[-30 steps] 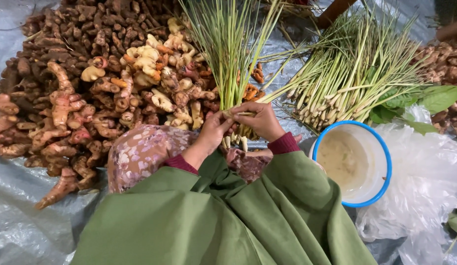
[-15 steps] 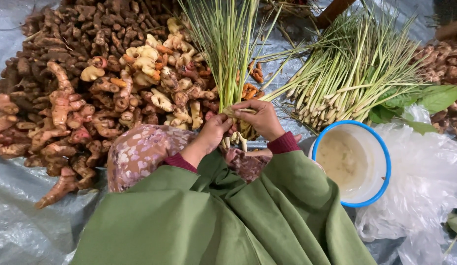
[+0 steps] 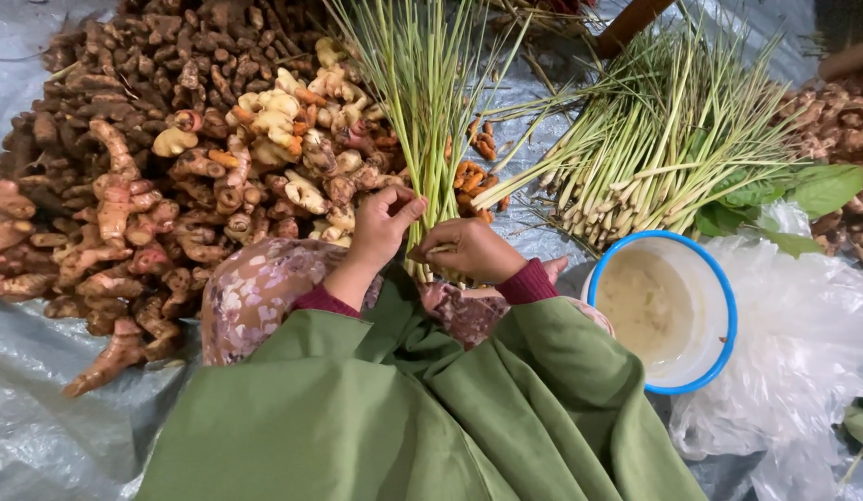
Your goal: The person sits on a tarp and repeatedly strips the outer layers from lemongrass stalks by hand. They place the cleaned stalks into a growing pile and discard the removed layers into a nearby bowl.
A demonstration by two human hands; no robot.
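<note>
Both my hands grip one upright bundle of lemongrass stalks (image 3: pixel 429 111) near its pale base. My left hand (image 3: pixel 383 227) wraps the bundle from the left, thumb and fingers pinched against the stalks. My right hand (image 3: pixel 464 249) holds it from the right, just below, fingers curled round the bundle's thick ends. The green tops fan upward past the frame's top edge. My green sleeves and a patterned cloth (image 3: pixel 260 297) over my knee fill the lower middle.
A large heap of brown and yellowish roots (image 3: pixel 153 176) lies to the left. A loose pile of lemongrass (image 3: pixel 654 158) with green leaves (image 3: pixel 802 190) lies at the right. A white bowl with a blue rim (image 3: pixel 723 306) sits beside clear plastic bags (image 3: pixel 802 371). Grey tarpaulin (image 3: pixel 42 436) covers the ground.
My hands have shifted slightly on the bundle's base; the left thumb and fingers have lifted higher on the stalks. The bundle stays upright in the same place.
</note>
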